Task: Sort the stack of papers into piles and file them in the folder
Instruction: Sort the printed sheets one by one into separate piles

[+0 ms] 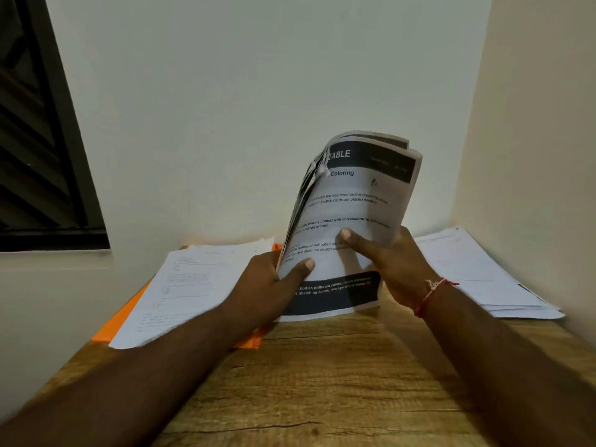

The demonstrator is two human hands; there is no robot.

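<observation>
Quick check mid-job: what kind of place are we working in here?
Likely a small home or office desk corner: wooden desk against plain walls, dark slatted window, left paper pile on an orange folder, right paper pile beside the wall.

Tabletop (322,382): brown wood grain with dark cracks and knots running along it; fills the lower middle of the view and sits in a room corner.
Back wall (242,91): plain, pale, matte; meets the tabletop's far edge.
Right wall (532,124): plain cream; joins the back wall at the right.
Window (32,140): upper left, dark frame with dark slanted slats.
Sill (54,253): pale ledge just below the window.
</observation>
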